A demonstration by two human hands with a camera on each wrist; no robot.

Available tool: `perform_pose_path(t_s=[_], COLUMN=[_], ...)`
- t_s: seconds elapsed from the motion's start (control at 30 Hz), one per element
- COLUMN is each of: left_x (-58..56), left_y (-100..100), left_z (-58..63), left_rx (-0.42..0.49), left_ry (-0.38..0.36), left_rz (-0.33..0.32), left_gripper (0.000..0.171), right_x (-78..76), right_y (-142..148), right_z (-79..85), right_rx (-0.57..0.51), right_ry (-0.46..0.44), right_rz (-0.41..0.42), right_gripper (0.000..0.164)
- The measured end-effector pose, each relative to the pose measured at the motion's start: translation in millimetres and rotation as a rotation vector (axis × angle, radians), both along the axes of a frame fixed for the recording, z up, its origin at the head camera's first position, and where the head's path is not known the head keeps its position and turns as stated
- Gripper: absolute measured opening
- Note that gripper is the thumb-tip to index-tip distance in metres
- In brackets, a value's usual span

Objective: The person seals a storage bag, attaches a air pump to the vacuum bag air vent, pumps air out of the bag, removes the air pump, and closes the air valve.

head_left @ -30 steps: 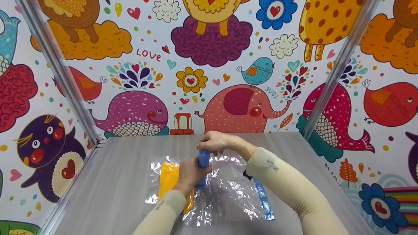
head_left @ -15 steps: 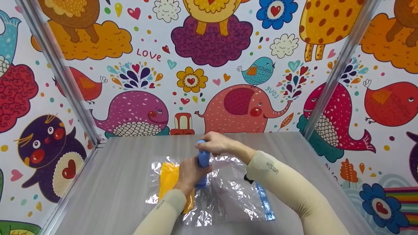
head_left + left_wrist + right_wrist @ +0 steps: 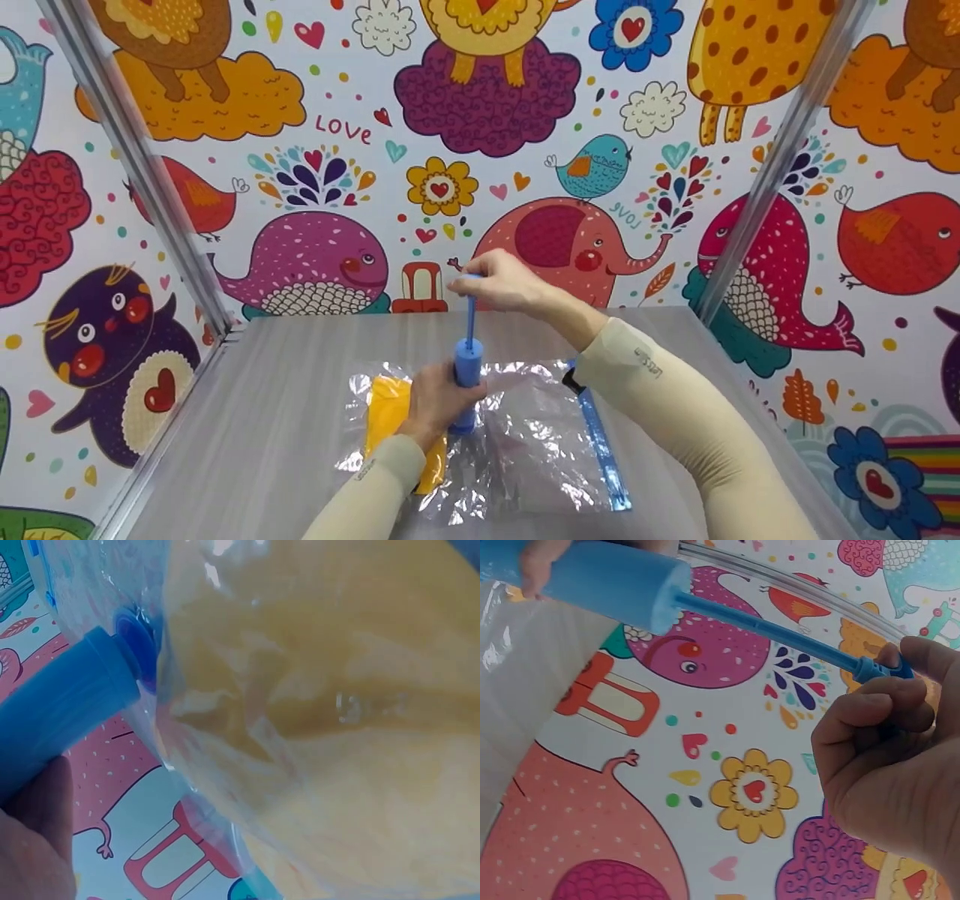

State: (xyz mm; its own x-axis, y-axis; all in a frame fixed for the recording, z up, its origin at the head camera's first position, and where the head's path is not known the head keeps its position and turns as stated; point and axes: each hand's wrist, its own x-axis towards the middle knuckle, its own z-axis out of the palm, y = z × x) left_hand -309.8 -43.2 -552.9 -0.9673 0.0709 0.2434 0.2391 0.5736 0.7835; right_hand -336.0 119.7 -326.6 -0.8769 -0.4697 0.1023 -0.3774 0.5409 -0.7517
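Note:
A blue hand pump (image 3: pixel 468 363) stands upright on a clear plastic bag (image 3: pixel 544 442). My left hand (image 3: pixel 437 405) grips its barrel. Above it, my right hand (image 3: pixel 502 281) holds the pump's handle, and a length of the thin blue rod (image 3: pixel 471 322) shows between handle and barrel. In the left wrist view, the barrel (image 3: pixel 67 701) meets a dark blue round valve (image 3: pixel 136 649) on the bag. The right wrist view has my right hand (image 3: pixel 900 742) with fingers curled round the handle. Folded yellow cloth (image 3: pixel 386 409) lies inside the bag, left of the pump.
A blue strip (image 3: pixel 604 457) runs along the bag's right edge. The bag lies on a grey table (image 3: pixel 255 420). Printed walls with cartoon animals stand behind and at both sides, with metal posts (image 3: pixel 772 165) at the corners.
My right hand has risen with the handle, drawing the rod up out of the barrel. My left hand keeps its grip in about the same place.

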Motion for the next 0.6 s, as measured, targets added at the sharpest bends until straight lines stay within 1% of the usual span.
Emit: perform_pose_path(t_s=[0.07,0.13,0.23,0.33,0.4,0.6], left_x=[1.1,1.1,0.9,0.4,-0.2,0.8], left_y=[1,2,2,2,1,2], left_z=[0.0,0.5,1.6,2.6,3.4,2.3], left_rx=[0.009,-0.003,-0.023,-0.041,-0.041,-0.033], left_ry=[-0.041,-0.054,-0.055,-0.055,-0.058,-0.068], left_rz=[-0.004,0.001,0.018,0.030,0.033,0.034], left_gripper=[0.032,0.031,0.032,0.034,0.034,0.035], right_x=[2.0,3.4,5.3,5.9,6.3,8.9], right_y=[2,4,5,5,5,5], right_z=[8.3,16.1,26.7,32.6,34.9,37.0], right_rx=[-0.020,-0.058,-0.136,-0.185,-0.185,-0.133], right_ry=[0.041,0.073,0.113,0.129,0.133,0.133], right_rz=[-0.008,-0.011,-0.024,-0.042,-0.046,-0.043], right_gripper=[0.045,0.046,0.045,0.041,0.040,0.041])
